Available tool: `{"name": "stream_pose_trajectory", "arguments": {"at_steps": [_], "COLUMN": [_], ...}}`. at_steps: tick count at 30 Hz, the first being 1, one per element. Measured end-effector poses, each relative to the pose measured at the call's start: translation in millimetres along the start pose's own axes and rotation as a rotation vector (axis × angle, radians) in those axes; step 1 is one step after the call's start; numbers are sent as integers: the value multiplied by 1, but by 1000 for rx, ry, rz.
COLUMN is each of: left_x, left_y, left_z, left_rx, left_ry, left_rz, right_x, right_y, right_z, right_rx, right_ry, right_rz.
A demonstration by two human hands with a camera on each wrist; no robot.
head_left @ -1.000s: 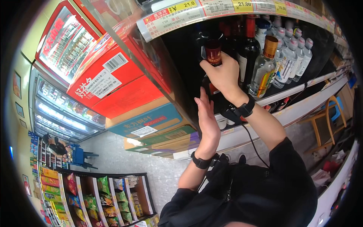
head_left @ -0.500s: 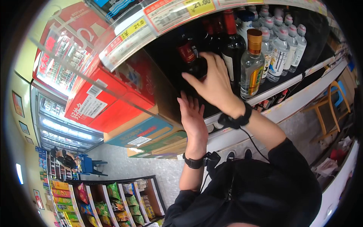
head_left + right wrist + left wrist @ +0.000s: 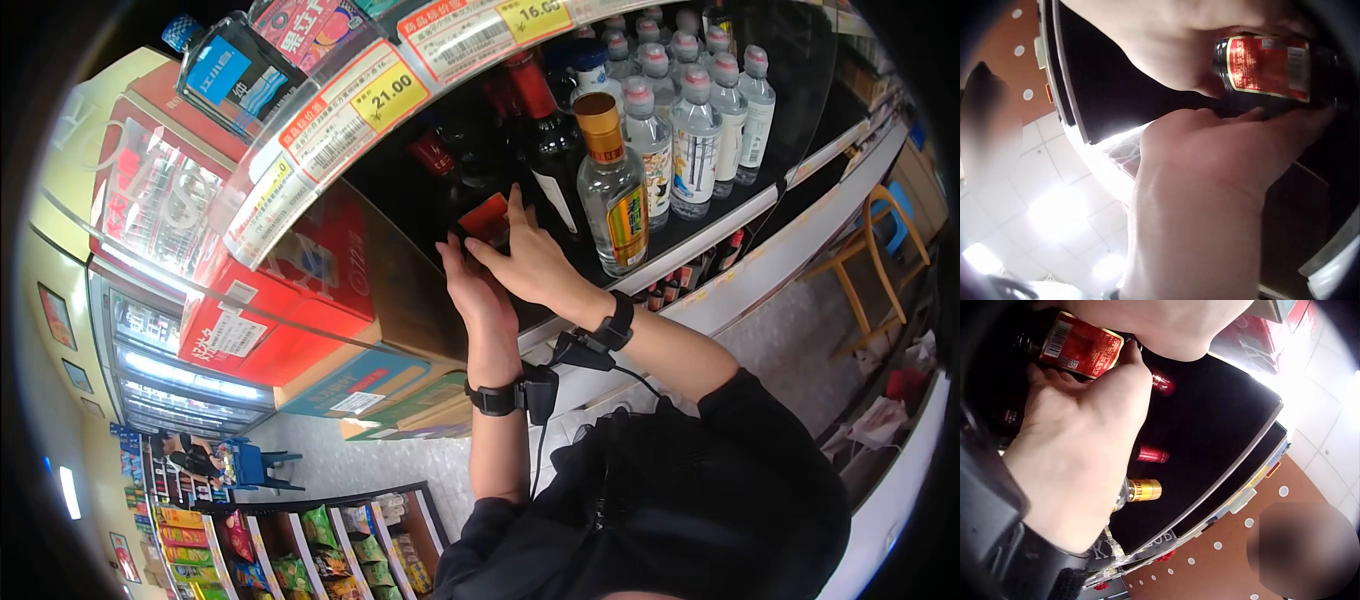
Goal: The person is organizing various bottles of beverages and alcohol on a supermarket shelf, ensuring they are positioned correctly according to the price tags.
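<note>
A dark glass bottle with a red cap [image 3: 432,155] and a gold-edged red label [image 3: 1082,347] stands at the left end of the shelf's front row. My right hand [image 3: 540,262] lies at the right of its label, with extended fingers and its thumb at the label's lower edge. To the left, my left hand [image 3: 484,295] is raised, fingers extended along the bottle's lower side. In the right wrist view the label shows between the right hand [image 3: 1166,47] above and the left hand [image 3: 1222,150] below. Fingertips are partly hidden around the bottle.
A gold-capped clear bottle [image 3: 613,200] and a red-topped wine bottle [image 3: 550,150] stand to the right, then several water bottles [image 3: 695,150]. A price-tag rail [image 3: 350,115] overhangs the shelf. Stacked cartons [image 3: 290,320] stand at the left.
My right hand has released the bottle's red top and come down to label height. My left hand has moved in close beside it. The head view has shifted, bringing more of the upper shelf into sight.
</note>
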State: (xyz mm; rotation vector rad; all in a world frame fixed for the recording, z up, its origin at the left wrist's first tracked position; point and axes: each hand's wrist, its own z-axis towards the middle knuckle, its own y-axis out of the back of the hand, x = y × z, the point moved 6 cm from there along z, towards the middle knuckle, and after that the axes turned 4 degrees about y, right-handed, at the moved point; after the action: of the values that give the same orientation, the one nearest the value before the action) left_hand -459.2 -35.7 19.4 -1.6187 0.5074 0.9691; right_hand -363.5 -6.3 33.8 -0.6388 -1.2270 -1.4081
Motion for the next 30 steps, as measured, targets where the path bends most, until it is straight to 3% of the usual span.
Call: {"name": "stream_pose_trajectory", "arguments": {"at_steps": [3,7,10,14,17,20,21,22,23,25,27,29,30], "left_x": [4,3,4,15,6,24,22,21,15,7,-2,-13,-9], "left_y": [4,4,3,14,15,9,4,3,9,10,18,22,27], "left_z": [20,38,45,59,56,72,67,60,47,22,0,-37,-41], "left_rx": [32,18,-2,15,-83,34,95,168,59,84,110,17,37], "left_ry": [-38,-49,-57,-10,55,23,29,74,14,-90,-327,-508,-509], "left_rz": [-3,12,-18,4,-16,29,17,-52,-3,47,152,259,239], "right_x": [-4,-15,-26,-36,-39,-49,-50,-38,-24,-26,-9,9,11], "right_y": [-4,-12,-19,-23,-30,-13,-14,-9,-7,-13,-8,-6,2], "right_z": [11,31,38,37,48,53,53,44,31,20,-5,-37,-50], "right_rx": [7,-88,-58,-109,-126,-68,-138,-64,19,-79,-123,108,155], "right_ry": [-75,-8,-16,25,55,-35,24,-15,-55,125,278,175,169], "right_rz": [-7,25,58,46,12,61,36,83,135,88,102,324,367]}}
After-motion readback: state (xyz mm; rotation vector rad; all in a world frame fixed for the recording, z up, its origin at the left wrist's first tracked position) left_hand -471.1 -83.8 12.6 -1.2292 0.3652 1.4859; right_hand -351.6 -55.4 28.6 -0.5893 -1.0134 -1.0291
